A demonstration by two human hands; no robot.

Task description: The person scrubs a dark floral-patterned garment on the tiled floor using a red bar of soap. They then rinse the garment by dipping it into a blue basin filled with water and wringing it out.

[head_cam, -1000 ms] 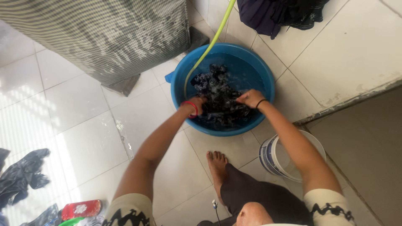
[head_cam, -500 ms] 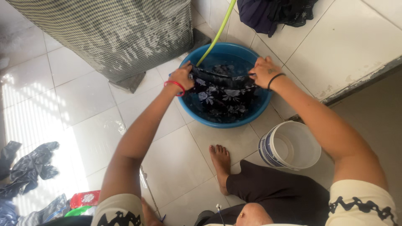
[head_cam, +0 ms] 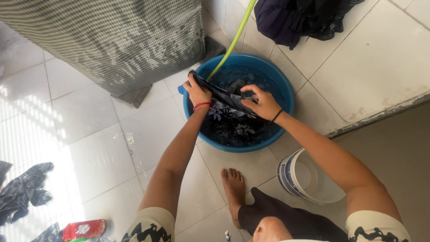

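A round blue basin (head_cam: 286, 96) full of water stands on the white tiled floor. A dark garment with a pale flower print (head_cam: 226, 114) hangs from both my hands over the basin, its lower part in the water. My left hand (head_cam: 195, 92), with a red band at the wrist, grips the garment's upper edge at the basin's left rim. My right hand (head_cam: 261, 102), with a black band at the wrist, pinches the same edge near the basin's middle. A yellow-green hose (head_cam: 233, 40) runs down from the top into the water.
A white plastic bucket (head_cam: 309, 177) lies tilted at my right. My bare foot (head_cam: 234, 188) rests in front of the basin. A big checked bag (head_cam: 112, 40) stands at the back left. Dark clothes (head_cam: 300, 15) lie at the top, more dark cloth (head_cam: 22, 192) and a red packet (head_cam: 85, 228) at the left.
A second ago both hands were down in the water kneading the garment. They lifted it and spread it wide; now my right hand has moved inward along the edge, toward my left.
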